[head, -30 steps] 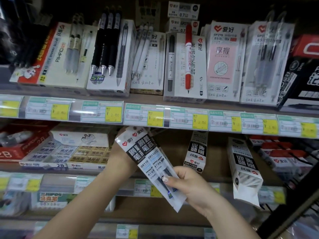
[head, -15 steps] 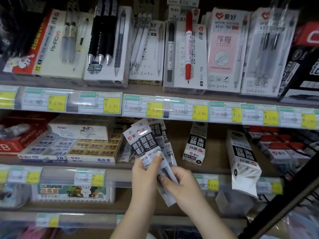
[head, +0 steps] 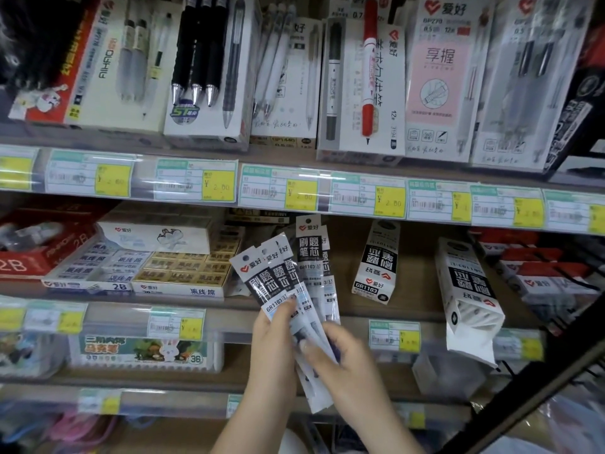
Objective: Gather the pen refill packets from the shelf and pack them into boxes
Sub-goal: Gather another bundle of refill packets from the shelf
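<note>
Centrally, lower half of frame: fan of pen refill packets [head: 296,290] held before the middle shelf [head: 376,311], long axes near upright, tops tilted toward upper left. Left hand [head: 273,345] gripping the fan from below, thumb pressed across the front packet's label. Right hand [head: 340,362] just right of it, grip pinching the packets' lower ends. Refill boxes [head: 376,262] standing on the shelf to the right of the fan, nearer the right hand; probable destination for the bundle, lengthwise entry required. Further box [head: 469,299] at far right, flap open.
</note>
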The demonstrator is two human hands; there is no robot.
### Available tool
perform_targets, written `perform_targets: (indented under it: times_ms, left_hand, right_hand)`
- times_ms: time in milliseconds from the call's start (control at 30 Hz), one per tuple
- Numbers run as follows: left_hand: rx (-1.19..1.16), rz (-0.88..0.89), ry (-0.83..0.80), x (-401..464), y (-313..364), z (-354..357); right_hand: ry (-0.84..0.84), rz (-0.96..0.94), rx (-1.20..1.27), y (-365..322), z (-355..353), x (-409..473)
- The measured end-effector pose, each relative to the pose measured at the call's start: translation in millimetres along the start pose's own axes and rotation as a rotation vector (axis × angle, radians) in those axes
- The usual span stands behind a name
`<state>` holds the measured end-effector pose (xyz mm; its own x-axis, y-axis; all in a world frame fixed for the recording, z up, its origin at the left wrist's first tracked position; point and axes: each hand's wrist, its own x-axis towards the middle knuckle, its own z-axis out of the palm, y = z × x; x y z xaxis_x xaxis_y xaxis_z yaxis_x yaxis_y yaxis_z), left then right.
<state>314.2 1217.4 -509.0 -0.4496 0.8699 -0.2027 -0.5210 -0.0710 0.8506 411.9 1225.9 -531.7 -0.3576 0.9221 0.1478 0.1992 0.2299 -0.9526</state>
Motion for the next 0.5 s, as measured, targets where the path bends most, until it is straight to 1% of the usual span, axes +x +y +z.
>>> perform_targets:
  times_ms: [133, 367, 500]
  left_hand:
    - [-0.066, -0.062, -0.011, 1.6, 2.7, -2.3]
    - [-0.065, -0.057, -0.027, 5.5, 12.8, -12.9]
    - [-0.058, -0.119, -0.060, 1.1, 14.9, -14.9]
  right_hand:
    - [0.047, 0.005, 0.105, 1.7, 0.1, -0.2]
    - [0.036, -0.021, 0.087, 1.6, -2.6, -1.9]
    - [0.031, 0.000, 0.076, 0.4, -1.5, -3.8]
